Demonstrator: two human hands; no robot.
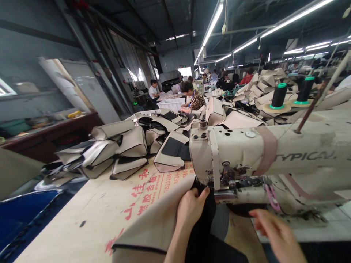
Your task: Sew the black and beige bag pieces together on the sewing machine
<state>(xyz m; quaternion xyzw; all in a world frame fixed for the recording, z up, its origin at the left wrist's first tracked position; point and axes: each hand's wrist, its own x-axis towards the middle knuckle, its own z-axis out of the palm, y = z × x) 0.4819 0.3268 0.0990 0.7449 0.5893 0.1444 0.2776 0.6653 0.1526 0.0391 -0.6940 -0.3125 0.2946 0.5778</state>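
My left hand is closed on the edge of a beige bag with black trim, right beside the needle end of a sewing machine. Black lining hangs below that hand, and the bag's edge runs up under the machine head, which hides the needle point. To the right, my right hand is held in the air in front of the machine's arm, holding nothing, its fingers partly extended and slightly blurred. A pink clip-like piece sits on the machine above it.
A heap of beige bags covers the far side of the plywood table. Black thread spools stand behind the machine. A blue container is at lower left. Co-workers sit farther back.
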